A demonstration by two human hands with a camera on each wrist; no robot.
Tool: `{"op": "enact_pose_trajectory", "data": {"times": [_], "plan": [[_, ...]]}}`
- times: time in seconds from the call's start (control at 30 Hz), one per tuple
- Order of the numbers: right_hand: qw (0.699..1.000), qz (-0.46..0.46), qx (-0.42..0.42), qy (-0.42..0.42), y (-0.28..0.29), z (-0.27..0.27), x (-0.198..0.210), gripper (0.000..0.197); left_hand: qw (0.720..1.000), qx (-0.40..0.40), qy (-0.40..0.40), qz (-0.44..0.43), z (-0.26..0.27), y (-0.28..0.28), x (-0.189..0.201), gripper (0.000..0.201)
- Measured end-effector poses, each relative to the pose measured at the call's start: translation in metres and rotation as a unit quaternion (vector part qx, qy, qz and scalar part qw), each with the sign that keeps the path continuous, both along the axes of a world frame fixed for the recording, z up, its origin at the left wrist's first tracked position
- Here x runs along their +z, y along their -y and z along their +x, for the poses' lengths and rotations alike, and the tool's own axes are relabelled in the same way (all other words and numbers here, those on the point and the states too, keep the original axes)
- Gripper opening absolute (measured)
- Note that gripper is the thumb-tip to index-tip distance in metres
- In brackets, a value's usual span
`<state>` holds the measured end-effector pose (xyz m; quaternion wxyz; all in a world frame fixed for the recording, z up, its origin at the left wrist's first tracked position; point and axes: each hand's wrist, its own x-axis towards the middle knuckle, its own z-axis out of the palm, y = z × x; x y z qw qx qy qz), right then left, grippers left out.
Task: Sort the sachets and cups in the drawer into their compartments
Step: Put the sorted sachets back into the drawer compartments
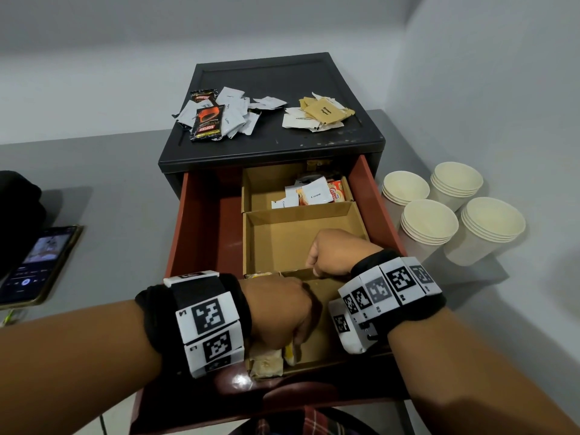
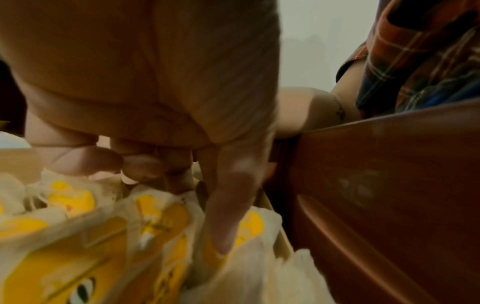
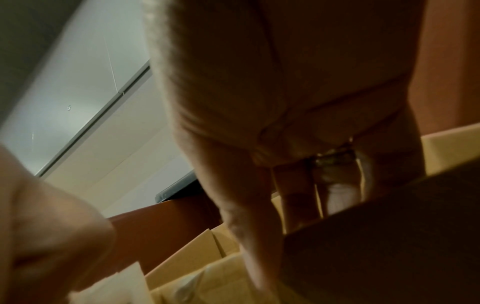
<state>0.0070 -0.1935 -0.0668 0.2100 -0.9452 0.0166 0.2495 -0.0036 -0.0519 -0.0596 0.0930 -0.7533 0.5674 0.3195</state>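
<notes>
The red drawer (image 1: 201,233) stands pulled out, with cardboard compartments along its right side. My left hand (image 1: 298,339) reaches down into the front compartment. There its thumb and curled fingers (image 2: 145,168) close on the tops of yellow-labelled tea bags (image 2: 78,246) (image 1: 266,362). My right hand (image 1: 317,268) grips the cardboard divider (image 1: 295,274) between the front and middle compartments, fingers (image 3: 298,201) hooked over its edge. The middle compartment (image 1: 282,240) holds nothing. Cream and creamer sachets (image 1: 314,194) lie in the back one.
On the black cabinet top (image 1: 276,73) lie a heap of white and black coffee sachets (image 1: 219,114) and a heap of brown and white sugar sachets (image 1: 320,113). Several stacks of paper cups (image 1: 430,224) stand right of the drawer. A phone (image 1: 34,262) lies left.
</notes>
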Motion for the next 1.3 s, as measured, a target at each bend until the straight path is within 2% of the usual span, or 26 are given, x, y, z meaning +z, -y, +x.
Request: {"op": "enact_pose_trajectory", "data": {"times": [0.07,0.17,0.27,0.33,0.43,0.53,0.6,0.67,0.77,0.87,1.0,1.13,1.23,1.3], "plan": [[1.000,-0.002,0.008,-0.005,0.000,0.000,0.001,0.022,1.000,0.019,-0.016,-0.004,0.001,0.002,0.008,0.038],[0.999,-0.021,0.017,-0.020,-0.001,0.000,0.003,0.021,0.994,0.078,-0.037,-0.068,0.010,-0.001,0.016,0.034],[0.999,-0.027,0.004,-0.030,-0.003,0.001,0.003,0.020,0.982,0.155,0.028,-0.105,0.022,0.000,0.027,0.031],[0.998,-0.043,0.007,-0.045,-0.004,0.002,0.003,0.025,0.961,0.224,0.076,-0.145,0.031,0.000,0.032,0.029],[0.999,-0.023,-0.009,-0.043,-0.004,0.002,0.001,0.026,0.907,0.366,0.067,-0.199,0.051,0.001,0.033,0.023],[0.999,-0.018,-0.006,-0.032,-0.003,0.000,0.001,0.026,0.836,0.491,-0.024,-0.245,0.071,0.004,0.027,0.014],[0.999,-0.030,0.002,-0.041,-0.005,0.001,0.000,0.026,0.788,0.546,-0.078,-0.273,0.080,0.008,0.023,0.010],[0.998,-0.036,0.007,-0.060,-0.006,0.003,0.002,0.027,0.753,0.583,-0.105,-0.286,0.088,0.010,0.019,0.010],[0.995,-0.052,0.032,-0.074,-0.005,0.005,0.001,0.029,0.727,0.609,-0.119,-0.295,0.098,0.010,0.015,0.013],[0.998,-0.018,0.001,-0.060,-0.003,0.006,0.005,0.025,0.710,0.617,-0.132,-0.313,0.109,0.005,0.019,0.010],[0.993,0.080,-0.040,0.077,-0.001,0.020,0.029,0.028,0.687,0.609,-0.095,-0.384,0.128,-0.005,0.039,0.017],[0.964,0.145,-0.091,0.205,-0.001,0.050,0.065,0.034,0.659,0.593,-0.050,-0.459,0.148,-0.017,0.065,0.020],[0.931,0.142,-0.151,0.301,0.002,0.081,0.088,0.047,0.647,0.593,-0.025,-0.478,0.161,-0.018,0.077,0.017],[0.915,0.110,-0.170,0.349,0.012,0.109,0.096,0.048,0.649,0.586,-0.042,-0.483,0.165,-0.013,0.081,0.011]]}}
